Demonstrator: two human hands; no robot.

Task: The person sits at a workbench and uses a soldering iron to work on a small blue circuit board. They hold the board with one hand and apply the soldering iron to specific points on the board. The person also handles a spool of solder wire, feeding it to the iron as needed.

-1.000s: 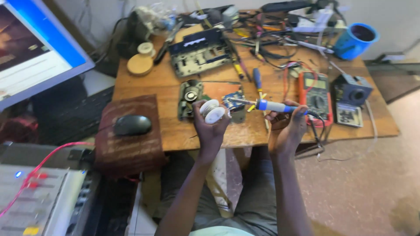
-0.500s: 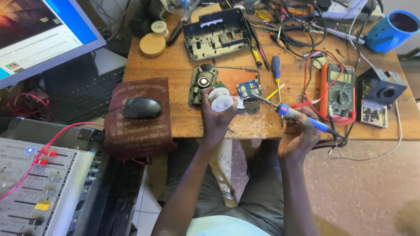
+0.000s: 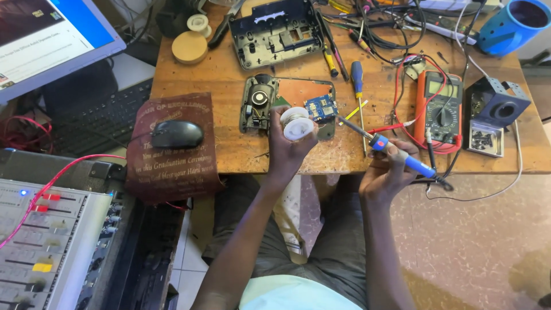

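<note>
Gripping a small white spool of solder wire in our left hand, we hold it up just above the near edge of the scratched wooden workbench, a little left of the frame's centre. Our right hand is closed around the blue handle of a soldering iron, which slants up and to the left, so that its dark metal tip sits just beside the spool and near a small blue circuit board. That board lies on an opened grey device with a round black speaker at its left end, right behind the spool.

Further right we see an orange multimeter with red and black leads, and past it a dark metal soldering stand with a tray of small parts. A blue-handled screwdriver lies upright in the frame between the device and the meter. Toward the top centre sits an empty black plastic casing, with a tangle of cables to its right and a blue plastic cup in the upper right corner. A round wooden disc rests at upper left of the bench.

On the left, a black computer mouse lies on a maroon plaque with gold lettering. A lit monitor fills the upper left corner, and a grey audio mixer with faders occupies the lower left.
</note>
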